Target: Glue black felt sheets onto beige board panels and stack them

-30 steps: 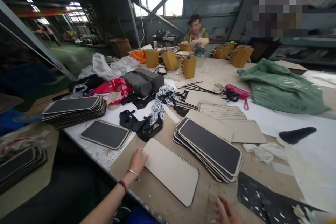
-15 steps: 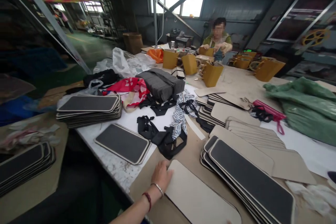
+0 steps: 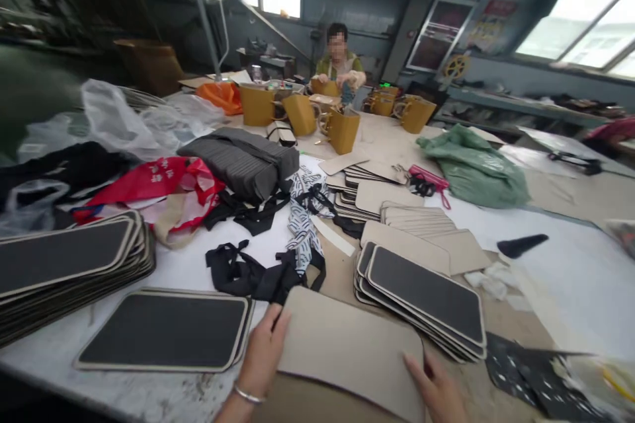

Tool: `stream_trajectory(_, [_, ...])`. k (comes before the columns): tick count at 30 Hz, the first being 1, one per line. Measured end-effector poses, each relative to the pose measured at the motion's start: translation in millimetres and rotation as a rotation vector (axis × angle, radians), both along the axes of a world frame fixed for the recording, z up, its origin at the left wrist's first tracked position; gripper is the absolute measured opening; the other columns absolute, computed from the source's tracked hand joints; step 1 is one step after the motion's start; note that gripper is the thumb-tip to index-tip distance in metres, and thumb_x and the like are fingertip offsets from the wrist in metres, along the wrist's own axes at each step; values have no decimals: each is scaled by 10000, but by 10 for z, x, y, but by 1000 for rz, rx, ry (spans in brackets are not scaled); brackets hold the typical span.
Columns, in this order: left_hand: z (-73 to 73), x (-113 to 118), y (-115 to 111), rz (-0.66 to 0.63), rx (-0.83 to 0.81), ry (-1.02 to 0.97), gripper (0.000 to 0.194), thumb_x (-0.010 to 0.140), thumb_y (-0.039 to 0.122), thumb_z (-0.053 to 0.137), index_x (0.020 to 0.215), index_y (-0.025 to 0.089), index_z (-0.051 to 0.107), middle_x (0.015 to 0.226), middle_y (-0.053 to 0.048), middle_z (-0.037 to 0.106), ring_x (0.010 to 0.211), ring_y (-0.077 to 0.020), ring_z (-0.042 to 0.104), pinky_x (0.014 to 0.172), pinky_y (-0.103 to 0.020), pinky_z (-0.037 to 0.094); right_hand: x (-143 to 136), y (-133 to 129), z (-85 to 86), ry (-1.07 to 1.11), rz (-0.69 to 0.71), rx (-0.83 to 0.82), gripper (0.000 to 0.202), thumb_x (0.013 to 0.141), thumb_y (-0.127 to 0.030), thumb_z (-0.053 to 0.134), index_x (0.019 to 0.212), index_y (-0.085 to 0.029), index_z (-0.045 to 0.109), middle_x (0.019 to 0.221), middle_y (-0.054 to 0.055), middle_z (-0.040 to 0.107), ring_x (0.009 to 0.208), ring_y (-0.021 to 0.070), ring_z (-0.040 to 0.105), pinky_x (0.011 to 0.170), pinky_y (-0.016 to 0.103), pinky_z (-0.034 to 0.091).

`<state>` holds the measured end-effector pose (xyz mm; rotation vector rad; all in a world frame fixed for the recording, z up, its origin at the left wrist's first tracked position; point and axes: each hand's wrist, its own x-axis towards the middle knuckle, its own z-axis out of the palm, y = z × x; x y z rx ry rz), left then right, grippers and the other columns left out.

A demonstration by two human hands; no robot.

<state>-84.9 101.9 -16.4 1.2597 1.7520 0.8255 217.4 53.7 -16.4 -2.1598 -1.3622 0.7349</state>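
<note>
A beige panel (image 3: 350,344) with rounded corners is held between my two hands, tilted a little over the brown sheet on the table. My left hand (image 3: 265,344) grips its left end, the thumb on top and the fingers mostly out of sight beneath. At the right end my right hand (image 3: 434,383) is closed on the edge, partly cut off by the frame. Left of the panel lie black-faced panels with beige rims (image 3: 166,330). To the right is a stack of similar black-faced panels (image 3: 426,291), with plain beige panels (image 3: 404,244) behind it.
Black and patterned fabric straps (image 3: 302,225) lie mid-table, beyond them a strapped grey bundle (image 3: 243,158). A taller panel stack (image 3: 64,258) stands left. A green plastic bag (image 3: 476,168) lies right. Across the table a person (image 3: 340,69) handles a mustard-coloured piece.
My view has swung right. My right hand has come into clear view, gripping the panel's right end. The panel now sits raised and tilted in both hands.
</note>
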Motion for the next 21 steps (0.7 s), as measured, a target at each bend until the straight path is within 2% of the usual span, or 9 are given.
stream_trajectory(3, [312, -388, 457, 26, 60, 102, 412, 744, 569, 379, 769, 194, 548, 673, 1, 579, 642, -168, 529, 604, -258, 424, -336, 511, 208, 32, 82, 136, 433, 713, -583, 424, 686, -185, 593, 704, 71, 617, 706, 233, 567, 653, 343, 460])
stream_trajectory(5, [453, -575, 696, 76, 113, 231, 438, 730, 565, 395, 871, 187, 565, 775, -40, 612, 745, -214, 563, 682, -317, 448, -473, 773, 295, 40, 149, 214, 403, 752, -542, 409, 706, -184, 588, 696, 63, 597, 684, 209, 555, 649, 327, 455])
stream_trajectory(7, [519, -642, 828, 217, 221, 414, 521, 684, 568, 452, 1007, 170, 547, 972, -109, 604, 950, -290, 541, 815, -416, 427, -423, 889, 321, 44, 183, 288, 360, 776, -492, 432, 853, -181, 594, 770, 59, 602, 713, 189, 559, 692, 317, 454])
stream_trajectory(9, [498, -546, 874, 286, 272, 394, 630, 639, 593, 494, 1094, 157, 512, 1082, -143, 565, 1046, -316, 508, 877, -456, 407, -125, 867, 282, -3, 127, 360, 379, 775, -490, 458, 960, -179, 570, 837, 67, 605, 763, 190, 564, 743, 328, 450])
stream_trajectory(12, [340, -83, 901, 171, 117, 22, 736, 554, 629, 565, 1095, 134, 498, 990, -122, 601, 928, -265, 588, 828, -399, 463, 695, 690, 114, -174, -136, 388, 492, 747, -574, 431, 966, -154, 565, 881, 115, 608, 820, 237, 564, 794, 395, 438])
stream_trajectory(14, [200, 380, 967, 46, -30, -156, 770, 517, 625, 604, 1074, 103, 502, 930, -116, 622, 877, -243, 611, 816, -367, 471, 1301, 571, -41, -289, -308, 272, 623, 696, -644, 404, 954, -106, 582, 911, 176, 609, 883, 303, 555, 839, 462, 408])
stream_trajectory(16, [67, 873, 1093, -53, -120, -215, 790, 503, 602, 637, 1069, 67, 505, 956, -146, 626, 904, -247, 609, 841, -353, 455, 1790, 506, -199, -204, -400, 107, 738, 647, -675, 410, 1003, -50, 574, 987, 228, 599, 935, 335, 557, 863, 471, 402])
stream_trajectory(18, [-46, 1311, 1259, -90, -187, -193, 794, 468, 574, 678, 1041, 47, 519, 1006, -184, 621, 966, -271, 592, 857, -348, 441, 2086, 504, -333, -26, -434, -3, 777, 612, -674, 452, 1033, -31, 567, 1048, 239, 591, 970, 332, 563, 878, 440, 414])
stream_trajectory(21, [-177, 1744, 1499, -135, -240, -92, 699, 449, 571, 699, 916, 67, 567, 997, -194, 638, 1020, -303, 570, 831, -339, 449, 2204, 586, -452, 228, -418, -64, 664, 610, -632, 530, 986, -90, 607, 1016, 173, 635, 969, 303, 582, 881, 402, 433])
